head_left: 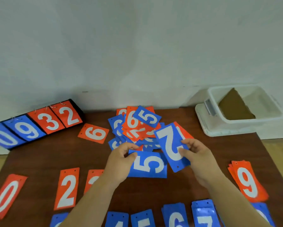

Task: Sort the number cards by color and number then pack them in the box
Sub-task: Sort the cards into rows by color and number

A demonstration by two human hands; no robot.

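Bare table (55, 154) lies between the mixed pile (136, 126) and the sorted cards (67, 189) along the near edge, some cut off below, and above it the left hand (121, 161) pinches a blue 5 (148, 165) and the right hand (198, 159) a blue 2 (171, 145), the box (245, 126) at the far right corner.

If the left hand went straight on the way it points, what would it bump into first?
Probably the jumbled card pile just beyond the left hand, which holds a blue 5 card; depth is unclear.
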